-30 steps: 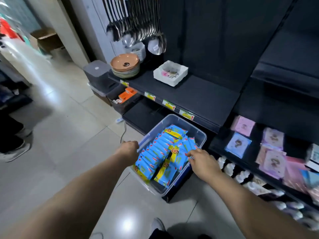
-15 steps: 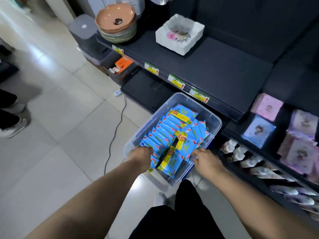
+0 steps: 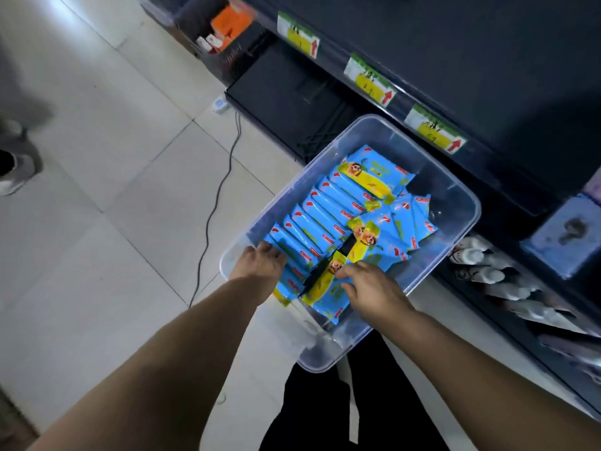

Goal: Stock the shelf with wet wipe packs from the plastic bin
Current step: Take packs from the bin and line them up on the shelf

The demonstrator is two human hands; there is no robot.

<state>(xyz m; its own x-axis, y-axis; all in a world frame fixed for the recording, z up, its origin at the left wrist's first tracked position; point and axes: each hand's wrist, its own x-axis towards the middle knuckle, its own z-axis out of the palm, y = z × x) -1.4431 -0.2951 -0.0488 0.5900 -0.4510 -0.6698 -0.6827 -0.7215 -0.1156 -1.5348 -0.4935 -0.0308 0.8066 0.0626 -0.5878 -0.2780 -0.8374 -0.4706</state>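
Observation:
A clear plastic bin (image 3: 461,203) stands on the floor against the dark shelf (image 3: 487,60). It holds several blue and yellow wet wipe packs (image 3: 325,219), most standing in a row and a few lying flat on top. My left hand (image 3: 260,265) is at the bin's near left corner, its fingers bent over the nearest upright packs. My right hand (image 3: 374,291) lies on a flat pack (image 3: 325,297) at the near end, fingers curled on its top edge. The thumbs are hidden.
Price tags (image 3: 370,79) line the shelf edge above the bin. A grey cable (image 3: 214,203) runs over the tiled floor to the left. Small packaged goods (image 3: 481,275) fill the low shelf on the right. A person's shoe (image 3: 16,167) is at the far left.
The view has tilted down and closer to the bin. Both hands moved from the bin's near rim into the packs, the right one sliding left onto the flat pack.

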